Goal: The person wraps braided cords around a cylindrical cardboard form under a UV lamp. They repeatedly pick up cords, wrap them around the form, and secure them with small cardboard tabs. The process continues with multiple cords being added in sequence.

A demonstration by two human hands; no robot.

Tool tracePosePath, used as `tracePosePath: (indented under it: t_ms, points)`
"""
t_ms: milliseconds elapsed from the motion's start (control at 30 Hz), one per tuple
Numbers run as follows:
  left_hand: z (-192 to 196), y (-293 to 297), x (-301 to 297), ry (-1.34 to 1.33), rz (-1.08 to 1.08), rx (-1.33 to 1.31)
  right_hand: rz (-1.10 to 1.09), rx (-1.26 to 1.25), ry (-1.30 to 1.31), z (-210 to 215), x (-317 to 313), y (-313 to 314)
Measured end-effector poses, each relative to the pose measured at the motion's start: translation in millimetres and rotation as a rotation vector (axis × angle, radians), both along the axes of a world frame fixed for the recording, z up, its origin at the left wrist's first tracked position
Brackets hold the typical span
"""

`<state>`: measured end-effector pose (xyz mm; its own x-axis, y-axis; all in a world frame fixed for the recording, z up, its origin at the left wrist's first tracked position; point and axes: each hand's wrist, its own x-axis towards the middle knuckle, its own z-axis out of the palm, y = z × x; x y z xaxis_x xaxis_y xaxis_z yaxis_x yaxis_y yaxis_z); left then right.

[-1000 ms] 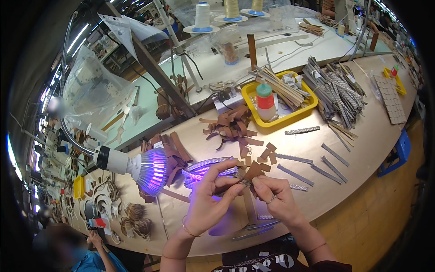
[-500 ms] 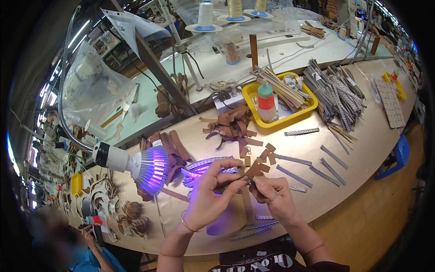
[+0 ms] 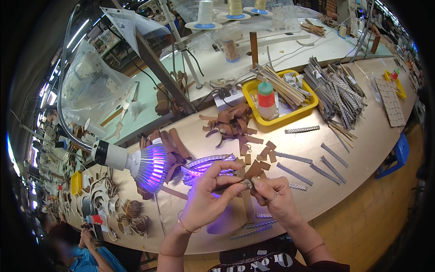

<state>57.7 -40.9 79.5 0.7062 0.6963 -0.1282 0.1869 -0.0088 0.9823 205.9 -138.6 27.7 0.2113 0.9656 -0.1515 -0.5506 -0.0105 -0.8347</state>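
Observation:
In front of me, above the table, both hands are pinched close together. Thumb and fingers of my left hand point(image 3: 210, 197) close on a small greyish piece point(image 3: 247, 183), which looks like the end of a strip. From the other side my right hand point(image 3: 275, 198), with a ring on one finger, pinches at the same piece; the fingertips hide most of it. Just beyond the fingertips are flat brown leather pieces point(image 3: 257, 168); whether one is held I cannot tell. A lit lamp point(image 3: 152, 167) on a flexible neck shines purple beside my left hand, over a coil of braided cord point(image 3: 199, 167).
Grey braided strips point(image 3: 294, 174) lie to the right. Beyond are a heap of brown leather strips point(image 3: 231, 124) and a yellow tray point(image 3: 278, 123) with a green-capped bottle point(image 3: 266, 100). Strip bundles point(image 3: 337, 93) lie at far right. Another person's hands point(image 3: 87, 238) are at lower left.
My hands stay nearly in place, with a slight shift of the fingers around the small piece. At lower left, the other person has moved.

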Motion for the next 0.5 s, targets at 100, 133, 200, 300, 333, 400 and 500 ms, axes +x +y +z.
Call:
tracePosePath:
  t_ms: [100, 133, 200, 300, 333, 400, 500]
  points:
    - [-0.6, 2.4, 2.9, 0.065, -0.007, 0.083, -0.002, 0.003, -0.013, -8.6, 3.7, 3.2]
    - [-1.0, 3.1, 4.3, 0.093, -0.008, 0.125, -0.017, -0.015, -0.082, -12.0, 5.8, 6.0]
    - [-0.2, -0.1, 3.7, 0.132, -0.057, 0.156, -0.061, -0.047, -0.176, -19.3, 12.2, 17.2]
    - [-1.7, -6.8, 0.3, 0.231, -0.077, 0.405, -0.106, -0.152, -0.048, -32.2, 35.0, 55.1]
    - [-3.4, -8.8, -2.0, 0.266, -0.067, 0.534, -0.114, -0.266, 0.125, -36.5, 42.3, 68.6]
    - [-8.4, -10.1, -7.3, 0.385, -0.002, 0.657, -0.056, -0.284, 0.282, -41.8, 52.7, 70.6]
    - [-24.5, -1.4, -12.0, 0.401, 0.094, 0.825, -0.037, -0.087, 0.108, -48.9, 56.2, 51.1]
